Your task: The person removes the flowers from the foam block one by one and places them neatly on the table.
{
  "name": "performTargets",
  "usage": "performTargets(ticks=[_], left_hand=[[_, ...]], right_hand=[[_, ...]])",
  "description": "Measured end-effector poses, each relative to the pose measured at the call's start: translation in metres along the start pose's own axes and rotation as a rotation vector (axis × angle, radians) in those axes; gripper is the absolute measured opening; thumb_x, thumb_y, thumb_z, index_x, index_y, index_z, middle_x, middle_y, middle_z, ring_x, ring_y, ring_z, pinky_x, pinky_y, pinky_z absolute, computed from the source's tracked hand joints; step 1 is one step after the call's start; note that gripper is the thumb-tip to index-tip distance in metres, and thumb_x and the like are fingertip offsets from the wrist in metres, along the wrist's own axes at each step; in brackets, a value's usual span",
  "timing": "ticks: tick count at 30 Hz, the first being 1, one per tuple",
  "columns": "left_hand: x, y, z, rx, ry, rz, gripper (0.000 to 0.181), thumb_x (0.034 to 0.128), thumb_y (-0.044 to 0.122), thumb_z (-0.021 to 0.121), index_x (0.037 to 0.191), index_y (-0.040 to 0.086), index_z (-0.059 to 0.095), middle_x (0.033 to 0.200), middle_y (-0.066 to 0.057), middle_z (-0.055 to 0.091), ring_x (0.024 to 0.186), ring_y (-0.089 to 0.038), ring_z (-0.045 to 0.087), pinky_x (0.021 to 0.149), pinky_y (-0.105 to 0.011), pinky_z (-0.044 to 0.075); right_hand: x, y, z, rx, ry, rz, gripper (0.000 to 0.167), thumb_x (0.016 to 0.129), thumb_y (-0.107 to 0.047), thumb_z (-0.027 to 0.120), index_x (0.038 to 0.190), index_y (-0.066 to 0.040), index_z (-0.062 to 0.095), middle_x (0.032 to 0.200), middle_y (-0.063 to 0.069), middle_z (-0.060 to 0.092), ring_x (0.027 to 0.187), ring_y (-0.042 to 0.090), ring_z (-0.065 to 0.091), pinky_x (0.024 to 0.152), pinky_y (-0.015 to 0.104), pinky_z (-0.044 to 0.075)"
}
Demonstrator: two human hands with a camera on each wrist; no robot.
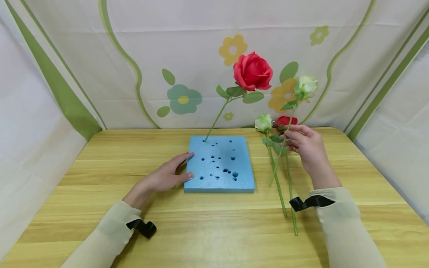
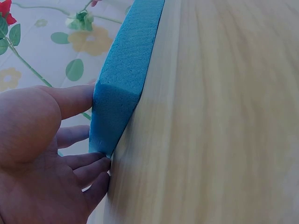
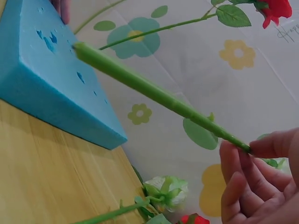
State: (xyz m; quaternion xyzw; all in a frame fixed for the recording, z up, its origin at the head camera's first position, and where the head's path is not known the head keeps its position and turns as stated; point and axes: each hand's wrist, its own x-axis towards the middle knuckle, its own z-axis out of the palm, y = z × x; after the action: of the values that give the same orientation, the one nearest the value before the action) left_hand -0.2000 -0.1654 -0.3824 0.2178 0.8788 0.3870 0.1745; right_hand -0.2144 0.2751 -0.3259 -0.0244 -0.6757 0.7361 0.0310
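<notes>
Left to right. Table (image 1: 110, 163): left edge slants away, far edge meets a flower-print curtain (image 1: 161, 44). Broad run of wood between left edge and left hand; more along the near side.

Left hand (image 1: 164, 176), black strap (image 1: 144, 227) on its sleeve: fingers extended, thumb and fingers apart, touching the left side of the blue block (image 1: 219, 184). Not wrapped around it.

Block lies flat, mid-table, set in from the far edge. Only holder here: well over a dozen holes of mixed size, some merged. One far-left hole has a stem in it: standing red rose (image 1: 253, 72), leaning right, bloom well above the block.

Right of block: strip of wood, then two roses lying side by side, blooms far, stem ends near: lying pale rose (image 1: 263, 123) on the left, lying red rose (image 1: 287, 121) on the right, its bloom partly hidden by the right hand.

Right hand (image 1: 306, 145), second black strap (image 1: 313, 202) on its sleeve: thumb and fingers pinch the stem of the held pale rose (image 1: 306, 87). Stem tilted, bloom up and right, lower end down and left, apart from block. More wood out to the right edge.

Count: 4 roses (2 red, 2 pale green-white), 1 block, 2 hands.
</notes>
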Motion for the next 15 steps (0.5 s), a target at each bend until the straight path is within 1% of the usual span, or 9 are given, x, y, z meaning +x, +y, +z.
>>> performTargets(ticks=[6, 9, 12, 15], left_hand=[[0.0, 0.001, 0.0, 0.0, 0.001, -0.007, 0.076, 0.1087, 0.039, 0.061, 0.171, 0.017, 0.024, 0.178, -0.015, 0.019, 0.166, -0.042, 0.013, 0.131, -0.066, 0.019], [0.0, 0.001, 0.0, -0.002, 0.001, -0.01, 0.075, 0.1088, 0.039, 0.061, 0.17, 0.017, 0.024, 0.178, -0.015, 0.019, 0.166, -0.043, 0.013, 0.131, -0.066, 0.019], [0.0, 0.001, 0.0, -0.003, 0.001, -0.01, 0.075, 0.1088, 0.039, 0.061, 0.17, 0.017, 0.024, 0.178, -0.015, 0.019, 0.166, -0.042, 0.013, 0.131, -0.066, 0.019], [0.0, 0.001, 0.0, -0.003, 0.001, -0.01, 0.075, 0.1087, 0.039, 0.061, 0.171, 0.017, 0.024, 0.178, -0.015, 0.019, 0.166, -0.042, 0.013, 0.131, -0.066, 0.019]], right_hand=[[0.001, 0.0, -0.01, -0.113, -0.057, 0.001, 0.008, 0.104, -0.015, 0.069, 0.111, -0.011, 0.069, 0.089, -0.007, 0.08, 0.073, 0.01, 0.072, 0.068, 0.021, 0.059], [0.002, 0.0, -0.014, -0.159, -0.089, 0.002, 0.004, 0.104, -0.013, 0.069, 0.108, -0.012, 0.07, 0.09, -0.007, 0.078, 0.074, 0.01, 0.072, 0.068, 0.021, 0.06], [0.003, 0.0, -0.017, -0.221, -0.113, 0.02, 0.011, 0.104, -0.012, 0.068, 0.113, -0.007, 0.067, 0.092, -0.008, 0.076, 0.076, 0.009, 0.072, 0.07, 0.023, 0.061], [0.005, 0.001, -0.021, -0.305, -0.137, 0.038, 0.023, 0.106, -0.014, 0.066, 0.123, 0.0, 0.06, 0.093, -0.01, 0.075, 0.079, 0.008, 0.072, 0.074, 0.024, 0.063]])
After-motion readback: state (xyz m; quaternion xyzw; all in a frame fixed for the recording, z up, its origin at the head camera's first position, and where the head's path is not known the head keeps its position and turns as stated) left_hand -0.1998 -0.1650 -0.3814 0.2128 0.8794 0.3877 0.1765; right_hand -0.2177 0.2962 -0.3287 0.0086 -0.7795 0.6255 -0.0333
